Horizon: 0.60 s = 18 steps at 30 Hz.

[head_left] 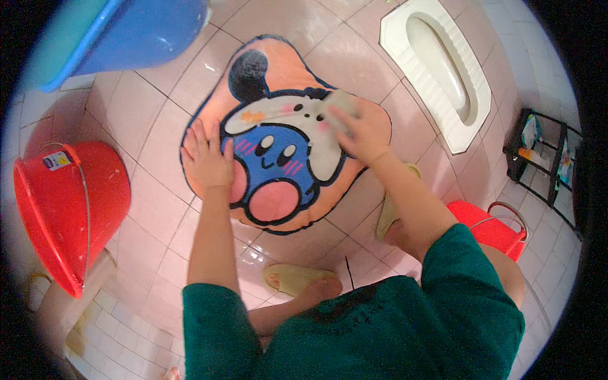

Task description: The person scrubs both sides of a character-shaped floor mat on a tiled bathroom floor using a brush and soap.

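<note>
In the head view, the mat [272,172] is laid on the tiled floor [149,164], its left side covered by the left hand [213,163], flat and fingers spread, while a blurred pale block [342,104] is gripped at its upper right by the right hand [366,136].

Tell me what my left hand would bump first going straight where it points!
Your left hand would slide off the cartoon mat, over pink floor tiles, probably to the blue plastic tub, though I can't tell how high the tub sits.
</note>
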### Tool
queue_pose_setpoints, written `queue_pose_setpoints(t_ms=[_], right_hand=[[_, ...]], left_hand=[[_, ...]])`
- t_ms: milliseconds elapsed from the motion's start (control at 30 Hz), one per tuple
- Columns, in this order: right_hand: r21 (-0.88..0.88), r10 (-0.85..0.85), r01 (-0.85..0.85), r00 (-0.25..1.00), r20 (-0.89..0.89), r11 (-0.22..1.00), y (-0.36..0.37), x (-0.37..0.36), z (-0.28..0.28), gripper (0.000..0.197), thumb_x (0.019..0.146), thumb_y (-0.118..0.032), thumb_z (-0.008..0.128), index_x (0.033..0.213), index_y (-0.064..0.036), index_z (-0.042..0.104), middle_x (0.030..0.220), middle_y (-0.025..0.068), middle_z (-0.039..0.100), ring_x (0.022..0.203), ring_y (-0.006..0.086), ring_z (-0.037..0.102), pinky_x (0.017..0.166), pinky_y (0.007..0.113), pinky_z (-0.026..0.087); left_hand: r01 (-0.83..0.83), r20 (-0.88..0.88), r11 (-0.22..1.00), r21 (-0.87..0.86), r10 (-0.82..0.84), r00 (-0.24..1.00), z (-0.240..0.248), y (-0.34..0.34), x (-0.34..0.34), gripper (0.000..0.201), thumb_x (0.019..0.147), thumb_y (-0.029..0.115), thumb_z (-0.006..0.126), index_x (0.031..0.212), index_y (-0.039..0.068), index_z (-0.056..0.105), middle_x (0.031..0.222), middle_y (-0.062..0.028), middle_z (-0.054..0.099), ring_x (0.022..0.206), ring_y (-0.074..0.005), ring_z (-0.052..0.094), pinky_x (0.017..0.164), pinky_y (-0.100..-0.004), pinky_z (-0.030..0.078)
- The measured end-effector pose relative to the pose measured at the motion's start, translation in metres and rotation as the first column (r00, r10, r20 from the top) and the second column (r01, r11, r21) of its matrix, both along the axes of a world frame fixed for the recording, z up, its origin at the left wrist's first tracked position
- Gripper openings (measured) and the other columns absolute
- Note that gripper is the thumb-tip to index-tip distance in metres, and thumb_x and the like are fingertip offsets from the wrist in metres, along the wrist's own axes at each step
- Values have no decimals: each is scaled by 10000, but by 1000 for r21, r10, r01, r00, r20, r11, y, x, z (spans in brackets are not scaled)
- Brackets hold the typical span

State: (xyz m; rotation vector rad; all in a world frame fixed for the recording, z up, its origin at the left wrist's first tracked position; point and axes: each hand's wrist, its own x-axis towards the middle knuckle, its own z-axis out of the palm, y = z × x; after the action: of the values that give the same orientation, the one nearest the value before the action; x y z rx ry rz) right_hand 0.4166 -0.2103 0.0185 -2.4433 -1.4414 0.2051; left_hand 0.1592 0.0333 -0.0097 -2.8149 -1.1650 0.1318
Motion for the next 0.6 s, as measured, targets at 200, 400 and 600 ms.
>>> queue_pose_setpoints(t_ms=[200,400,600], right_hand=[[52,-319,330,935,-156,942,59,-50,19,625,743,-288,713,1351,-274,564,999,184,593,848,361,605,707,456,517],[-127,173,-222,933,-315,967,116,-116,-7,577,752,-337,704,1315,-359,581,1135,145,612,925,329,637,771,475,538],[-167,-383,374,923,-29,912,32,0,28,576,762,-374,730,1317,-300,591,1071,208,601,868,357,644,699,446,542]], left_hand=[[-216,48,975,-45,218,975,5,-32,-17,600,957,504,469,1498,263,375,1603,-99,241,1464,-332,226,1131,-608,174],[-393,-128,919,-35,386,914,1,-49,-62,608,1002,477,362,1544,221,261,1631,-110,135,1491,-346,124,1155,-578,148],[-373,-177,924,-82,355,918,19,-48,-50,609,1003,460,374,1546,218,244,1629,-103,137,1481,-379,130,1166,-542,161]])
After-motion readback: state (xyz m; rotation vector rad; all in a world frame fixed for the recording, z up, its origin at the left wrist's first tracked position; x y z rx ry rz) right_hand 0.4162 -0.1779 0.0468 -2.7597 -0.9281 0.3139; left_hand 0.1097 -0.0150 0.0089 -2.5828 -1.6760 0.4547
